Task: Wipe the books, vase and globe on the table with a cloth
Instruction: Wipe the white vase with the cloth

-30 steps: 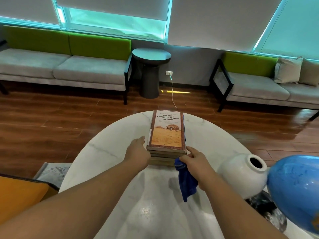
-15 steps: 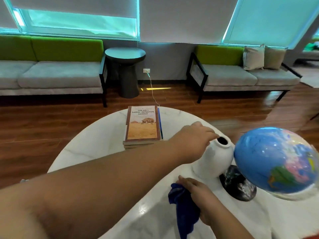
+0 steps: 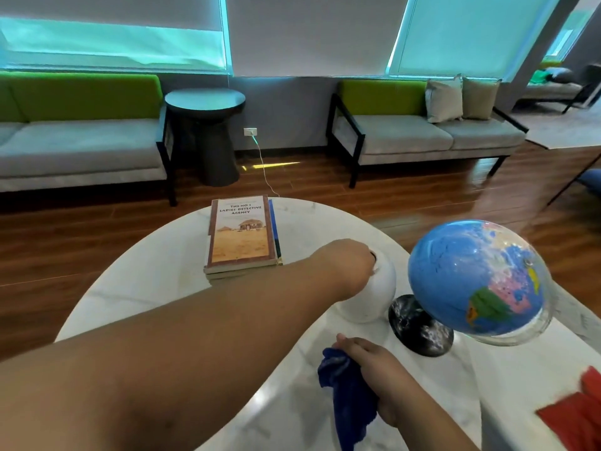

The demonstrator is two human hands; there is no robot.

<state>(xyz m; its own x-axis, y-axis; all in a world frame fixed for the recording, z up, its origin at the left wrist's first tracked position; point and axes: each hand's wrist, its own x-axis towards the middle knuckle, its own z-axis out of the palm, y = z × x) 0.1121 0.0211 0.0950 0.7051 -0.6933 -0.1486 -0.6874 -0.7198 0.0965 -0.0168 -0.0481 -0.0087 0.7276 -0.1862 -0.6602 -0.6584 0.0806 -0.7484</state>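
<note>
- A round white ceramic vase stands upright, mouth up, on the round white marble worktop, right of its middle.
- Far behind the vase, across the brown wood floor, stand two grey sofas with green backs, one to the left and one to the right. One dark round side table stands between them.
- Two beige cushions lean on the right sofa.
- One white cable runs from a wall socket toward the worktop.
- A red fabric thing lies near and right of the vase, cut off by the frame edge.
- The left forearm crosses in front of the vase, hiding its left side and the near right corner of the books.
- The left hand lies over the vase's mouth, its grip curled down round the rim.
- One blue plastic globe sits just right of the vase in a clear arc. Its black marbled base is right beside the vase's foot.
- A stack of paperback books, at least three, lies flat left of and behind the vase. Its long axis runs away from the person, and the title reads upright.
- One dark blue cloth hangs nearer than the vase, long axis pointing down toward the person. The right hand has its grip clamped on the cloth's upper end.
</note>
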